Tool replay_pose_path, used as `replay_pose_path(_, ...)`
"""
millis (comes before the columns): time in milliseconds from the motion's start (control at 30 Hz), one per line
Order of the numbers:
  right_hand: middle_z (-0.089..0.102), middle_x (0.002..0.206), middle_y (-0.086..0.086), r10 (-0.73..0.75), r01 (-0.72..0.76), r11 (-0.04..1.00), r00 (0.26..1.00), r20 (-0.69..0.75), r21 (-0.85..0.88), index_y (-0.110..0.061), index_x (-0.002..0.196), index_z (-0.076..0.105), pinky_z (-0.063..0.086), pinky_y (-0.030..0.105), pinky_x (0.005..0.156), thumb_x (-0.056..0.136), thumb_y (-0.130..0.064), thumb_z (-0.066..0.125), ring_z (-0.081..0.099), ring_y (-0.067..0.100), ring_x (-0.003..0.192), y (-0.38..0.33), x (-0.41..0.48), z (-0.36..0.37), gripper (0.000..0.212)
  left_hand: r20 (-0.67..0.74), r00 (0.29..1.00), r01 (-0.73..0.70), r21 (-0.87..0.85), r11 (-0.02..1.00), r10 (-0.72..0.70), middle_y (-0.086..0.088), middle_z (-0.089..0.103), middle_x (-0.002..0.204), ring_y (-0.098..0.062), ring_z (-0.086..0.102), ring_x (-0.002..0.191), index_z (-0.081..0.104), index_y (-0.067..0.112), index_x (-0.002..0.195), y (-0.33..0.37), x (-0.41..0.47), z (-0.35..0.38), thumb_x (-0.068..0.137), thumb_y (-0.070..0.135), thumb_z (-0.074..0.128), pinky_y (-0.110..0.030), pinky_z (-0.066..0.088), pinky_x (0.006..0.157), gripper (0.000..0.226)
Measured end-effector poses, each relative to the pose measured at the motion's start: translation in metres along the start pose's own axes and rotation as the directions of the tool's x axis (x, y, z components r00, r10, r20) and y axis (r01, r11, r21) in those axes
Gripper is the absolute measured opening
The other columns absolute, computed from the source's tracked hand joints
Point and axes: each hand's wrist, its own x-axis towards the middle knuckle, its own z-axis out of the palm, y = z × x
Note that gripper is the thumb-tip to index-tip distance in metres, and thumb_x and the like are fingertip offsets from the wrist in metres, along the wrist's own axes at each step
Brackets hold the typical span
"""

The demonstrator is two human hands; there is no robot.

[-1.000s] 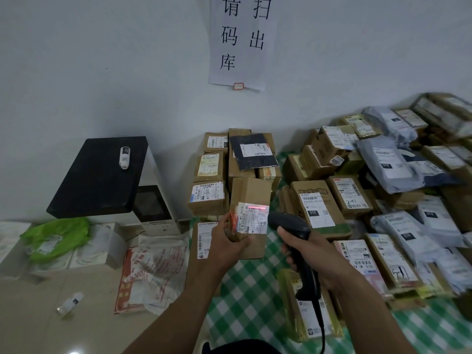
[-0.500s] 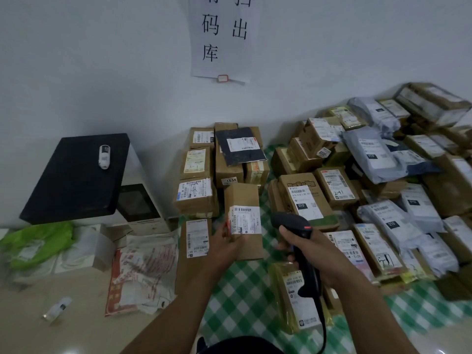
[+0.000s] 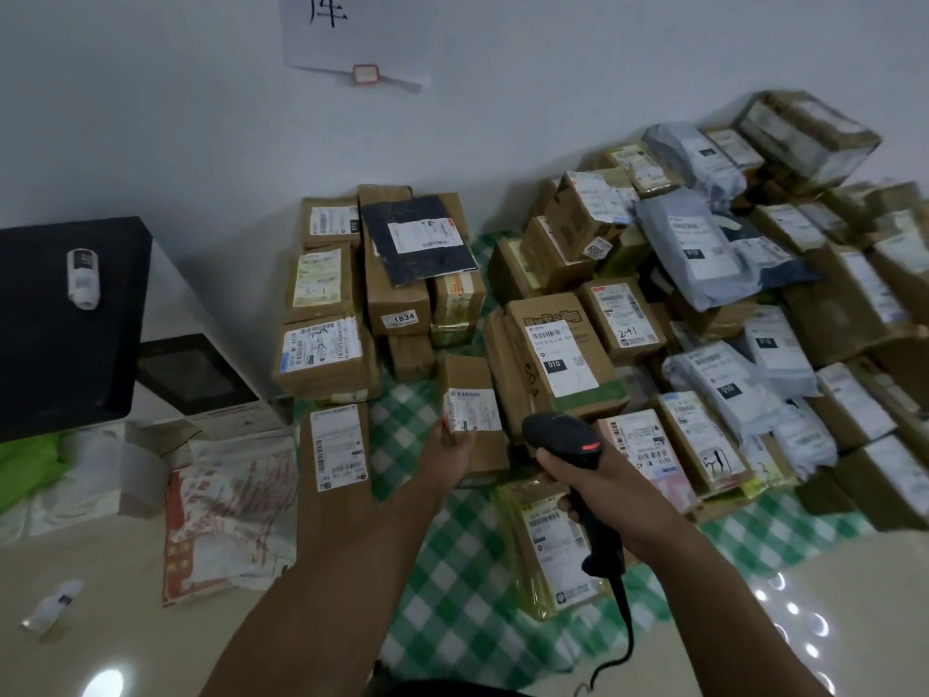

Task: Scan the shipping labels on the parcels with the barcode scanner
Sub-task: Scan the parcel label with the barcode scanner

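I log: left hand (image 3: 447, 457) grips the small cardboard parcel (image 3: 490, 452) upright, shipping label (image 3: 472, 411) facing me, just left of the barcode scanner (image 3: 560, 435) clenched in the right hand (image 3: 611, 495); I judge its nose needs only a slight leftward swing onto that label.

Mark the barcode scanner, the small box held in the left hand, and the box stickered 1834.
barcode scanner (image 3: 559, 435), head view, on its black head.
small box (image 3: 472, 412), head view, on its white label.
box stickered 1834 (image 3: 397, 294), head view, on bare cardboard above the sticker.
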Motion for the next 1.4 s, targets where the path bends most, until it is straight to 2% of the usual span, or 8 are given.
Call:
replay_pose_path(167, 0.075, 0.085, 0.007, 0.008, -0.008, 1.000, 1.000, -0.009, -0.002, -0.019, 0.111, 0.070, 0.049, 0.034, 0.060, 0.095, -0.024, 0.076, 0.060, 0.020, 0.063, 0.007, 0.001, -0.003, 0.018, 0.039, 0.999, -0.018, 0.042, 0.999, 0.017, -0.001, 0.062, 0.140, -0.017, 0.068, 0.108, 0.043, 0.030, 0.154, 0.002, 0.000, 0.010, 0.103, 0.015, 0.061, -0.026, 0.060, 0.085, 0.056)
replay_pose_path(367, 0.075, 0.089, 0.007, -0.023, 0.023, 0.999, 0.999, 0.022, -0.024, -0.023, 0.120, 0.065, 0.049, 0.030, 0.059, 0.095, -0.026, 0.076, 0.060, 0.017, 0.062, 0.006, 0.005, 0.010, 0.028, 0.147, 0.989, -0.045, 0.182, 0.982, 0.018, 0.003, 0.048, 0.150, -0.019, 0.057, 0.126, 0.034, 0.024, 0.157, 0.003, -0.017, 0.002, 0.102, 0.004, 0.057, -0.027, 0.050, 0.100, 0.062)
replay_pose_path(467, 0.075, 0.088, 0.003, -0.052, 0.053, 0.998, 0.998, 0.046, -0.022, -0.030, 0.117, 0.065, 0.052, 0.028, 0.061, 0.095, -0.026, 0.076, 0.062, 0.017, 0.066, 0.002, 0.008, 0.027, 0.025, -0.076, 0.985, -0.134, 0.244, 0.960, 0.157, -0.004, 0.051, 0.151, -0.019, 0.056, 0.124, 0.046, 0.021, 0.152, -0.001, -0.032, -0.021, 0.104, 0.015, 0.058, -0.028, 0.049, 0.100, 0.050)
replay_pose_path(600, 0.076, 0.094, 0.001, -0.060, 0.069, 0.995, 0.992, 0.114, -0.069, -0.033, 0.113, 0.066, 0.055, 0.027, 0.065, 0.092, -0.030, 0.078, 0.068, 0.013, 0.069, 0.002, 0.016, 0.054, 0.024, -0.442, 0.819, -0.115, 0.498, 0.859, 0.366, -0.007, 0.049, 0.147, -0.029, 0.048, 0.132, 0.051, 0.019, 0.144, -0.031, -0.051, -0.073, 0.101, 0.025, 0.061, -0.042, 0.040, 0.109, 0.045)
replay_pose_path(733, 0.073, 0.111, 0.003, -0.031, 0.049, 0.991, 0.989, 0.147, -0.121, -0.026, 0.131, 0.061, 0.053, 0.019, 0.059, 0.088, -0.035, 0.082, 0.072, 0.016, 0.082, -0.002, 0.023, 0.080, 0.049, -0.636, 0.769, 0.154, 0.292, 0.944, 0.071, -0.014, 0.031, 0.161, -0.035, 0.032, 0.147, 0.027, 0.025, 0.158, -0.060, -0.049, -0.120, 0.093, 0.047, 0.066, -0.052, 0.029, 0.118, 0.079)
replay_pose_path(833, 0.072, 0.116, 0.003, -0.022, 0.045, 0.988, 0.987, 0.159, -0.145, -0.026, 0.134, 0.058, 0.054, 0.019, 0.058, 0.089, -0.033, 0.081, 0.073, 0.017, 0.081, -0.003, 0.024, 0.095, 0.051, -0.512, 0.855, 0.200, 0.174, 0.964, -0.085, -0.016, 0.041, 0.156, -0.038, 0.044, 0.140, 0.024, 0.018, 0.160, -0.094, -0.035, -0.146, 0.073, 0.030, 0.091, -0.055, 0.039, 0.115, 0.110)
replay_pose_path(1000, 0.073, 0.114, 0.005, 0.006, 0.030, 0.975, 0.987, 0.159, -0.219, -0.024, 0.138, 0.055, 0.055, 0.029, 0.064, 0.090, -0.035, 0.080, 0.073, 0.013, 0.066, -0.003, 0.023, 0.115, 0.055, -0.291, 0.941, 0.171, -0.037, 0.985, -0.174, -0.008, 0.069, 0.128, -0.028, 0.066, 0.114, 0.060, 0.019, 0.132, -0.123, -0.043, -0.155, 0.065, 0.017, 0.096, -0.055, 0.056, 0.099, 0.076)
replay_pose_path(1400, 0.076, 0.102, 0.001, -0.012, 0.055, 0.965, 0.986, 0.168, -0.257, -0.027, 0.129, 0.061, 0.054, 0.025, 0.062, 0.085, -0.044, 0.083, 0.074, 0.015, 0.066, 0.001, 0.021, 0.145, 0.052, -0.237, 0.970, 0.016, -0.165, 0.986, -0.055, -0.003, 0.060, 0.131, -0.019, 0.064, 0.112, 0.049, 0.016, 0.143, -0.125, -0.105, -0.166, 0.085, 0.017, 0.084, -0.048, 0.061, 0.092, 0.067)
